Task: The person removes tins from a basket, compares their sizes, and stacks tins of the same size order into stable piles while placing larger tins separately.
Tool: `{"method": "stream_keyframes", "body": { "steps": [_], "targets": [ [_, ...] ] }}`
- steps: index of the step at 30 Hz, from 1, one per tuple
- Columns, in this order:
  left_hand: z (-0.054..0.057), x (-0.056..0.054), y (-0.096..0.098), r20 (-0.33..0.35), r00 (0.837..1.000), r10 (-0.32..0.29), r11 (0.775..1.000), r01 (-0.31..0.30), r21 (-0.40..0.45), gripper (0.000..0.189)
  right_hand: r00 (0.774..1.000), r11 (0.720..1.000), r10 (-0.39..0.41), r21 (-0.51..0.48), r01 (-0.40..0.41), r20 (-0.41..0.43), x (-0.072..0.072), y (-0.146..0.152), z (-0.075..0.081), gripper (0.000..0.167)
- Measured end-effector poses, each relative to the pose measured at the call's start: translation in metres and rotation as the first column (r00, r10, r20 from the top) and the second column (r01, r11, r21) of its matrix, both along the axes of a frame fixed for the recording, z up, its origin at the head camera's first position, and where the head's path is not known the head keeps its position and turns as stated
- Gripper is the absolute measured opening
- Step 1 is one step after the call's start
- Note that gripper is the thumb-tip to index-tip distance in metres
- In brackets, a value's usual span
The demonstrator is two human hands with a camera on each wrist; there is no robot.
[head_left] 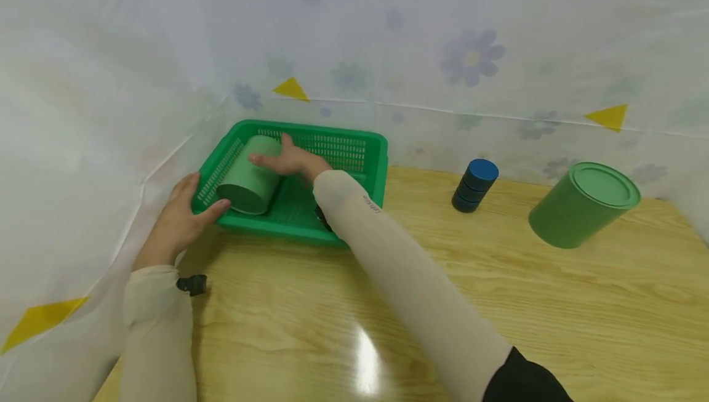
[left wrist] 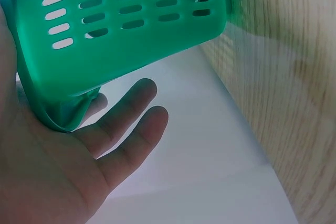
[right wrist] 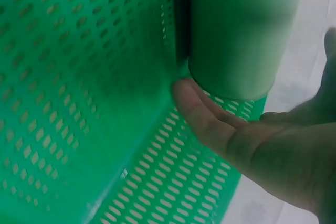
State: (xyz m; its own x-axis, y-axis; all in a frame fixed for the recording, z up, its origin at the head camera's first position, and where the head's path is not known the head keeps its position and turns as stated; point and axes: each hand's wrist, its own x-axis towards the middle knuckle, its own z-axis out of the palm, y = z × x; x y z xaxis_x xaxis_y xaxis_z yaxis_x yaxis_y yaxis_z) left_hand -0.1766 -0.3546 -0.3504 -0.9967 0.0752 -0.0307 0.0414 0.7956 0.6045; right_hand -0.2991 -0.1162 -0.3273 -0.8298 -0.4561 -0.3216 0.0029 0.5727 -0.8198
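A light green can lies on its side in the left part of a green plastic basket. My right hand reaches over the basket, thumb across the can's side and fingers spread by its far end. In the right wrist view, the fingers lie nearly straight beside the can's end. My left hand holds the basket's near left corner, its thumb over the front rim. The left wrist view shows the basket corner against the palm, with the other fingers spread outside it.
To the right on the wooden table stand a dark blue ridged cylinder and a larger green can with a lid. Floral white sheeting rises behind and at the left, with yellow triangles on it.
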Motion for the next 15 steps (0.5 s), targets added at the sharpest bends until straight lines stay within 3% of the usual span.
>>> {"method": "stream_keyframes", "body": {
  "steps": [3, 7, 15],
  "targets": [
    [-0.002, 0.002, 0.000, -0.005, 1.000, 0.002, 1.000, -0.002, 0.000, 0.101, 0.994, 1.000, -0.006, -0.025, 0.008, 0.106, 0.004, -0.004, -0.006, 0.108],
    [-0.005, 0.003, 0.004, -0.006, 1.000, -0.002, 1.000, 0.002, 0.010, 0.101, 0.988, 1.000, -0.008, -0.027, 0.012, 0.155, 0.004, 0.006, -0.010, 0.109],
    [-0.002, -0.001, 0.004, -0.015, 1.000, -0.001, 1.000, 0.001, 0.004, 0.102, 0.985, 0.999, -0.033, 0.018, 0.031, 0.169, -0.006, 0.037, 0.000, 0.098]
  ]
}}
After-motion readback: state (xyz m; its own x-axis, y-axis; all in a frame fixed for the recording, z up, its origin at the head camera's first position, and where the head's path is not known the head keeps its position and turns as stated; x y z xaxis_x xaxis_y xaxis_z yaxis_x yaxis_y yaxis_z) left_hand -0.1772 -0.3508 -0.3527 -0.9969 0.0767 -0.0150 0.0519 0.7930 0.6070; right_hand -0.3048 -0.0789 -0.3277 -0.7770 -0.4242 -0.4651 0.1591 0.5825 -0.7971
